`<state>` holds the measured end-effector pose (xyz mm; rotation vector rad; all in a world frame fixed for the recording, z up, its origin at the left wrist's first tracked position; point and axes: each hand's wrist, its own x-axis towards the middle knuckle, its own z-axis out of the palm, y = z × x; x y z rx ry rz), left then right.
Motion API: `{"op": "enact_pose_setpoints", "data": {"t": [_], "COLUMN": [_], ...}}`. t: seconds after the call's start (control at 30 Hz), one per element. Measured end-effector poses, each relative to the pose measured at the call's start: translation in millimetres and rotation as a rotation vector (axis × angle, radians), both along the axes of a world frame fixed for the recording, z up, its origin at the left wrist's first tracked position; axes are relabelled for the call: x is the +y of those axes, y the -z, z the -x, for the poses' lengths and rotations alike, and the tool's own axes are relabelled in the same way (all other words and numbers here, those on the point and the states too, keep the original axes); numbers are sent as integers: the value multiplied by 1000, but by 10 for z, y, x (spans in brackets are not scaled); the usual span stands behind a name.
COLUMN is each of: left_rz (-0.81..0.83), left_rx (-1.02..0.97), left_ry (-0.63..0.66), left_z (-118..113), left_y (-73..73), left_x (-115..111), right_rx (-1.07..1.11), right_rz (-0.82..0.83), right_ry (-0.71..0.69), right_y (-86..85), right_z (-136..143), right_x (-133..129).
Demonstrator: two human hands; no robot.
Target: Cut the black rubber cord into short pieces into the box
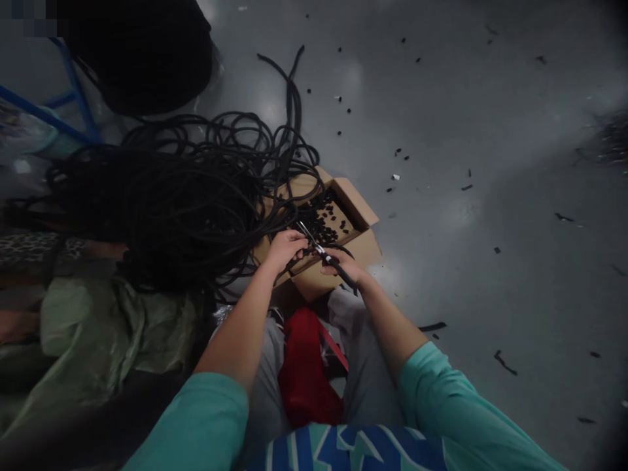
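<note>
My right hand (344,263) is closed round the black handles of a pair of scissors (318,248). Their metal blades point up and left over an open cardboard box (314,282). Just left of the blades, my left hand (288,247) is pinched on a black cord, mostly hidden by the fingers. Many short black cut pieces (321,226) lie inside the box. A large tangled heap of black cord (181,203) spreads from the box to the left, some loops hanging over the box's edge.
To the left sits another person in green trousers (112,327), an arm by the heap. A black bulky object (142,52) and a blue metal frame (73,85) stand at the upper left. Black scraps (466,188) dot the grey floor (530,275). Something red (309,373) is between my legs.
</note>
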<state>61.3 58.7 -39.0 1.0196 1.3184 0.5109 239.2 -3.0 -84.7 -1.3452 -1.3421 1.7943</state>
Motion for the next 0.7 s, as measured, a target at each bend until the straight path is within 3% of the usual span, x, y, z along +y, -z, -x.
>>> {"op": "enact_pose_setpoints", "data": {"t": [0.5, 0.7], "left_rz": [-76, -135], "left_rx": [31, 81], "left_ry": [55, -4], "left_z": [47, 7], "left_y": [20, 18], "left_x": [44, 34], "right_rx": [12, -26], "right_rz": [84, 99], "right_ry": [81, 95], "right_y": [-114, -111], "right_z": [81, 106], "right_x": [5, 8]}}
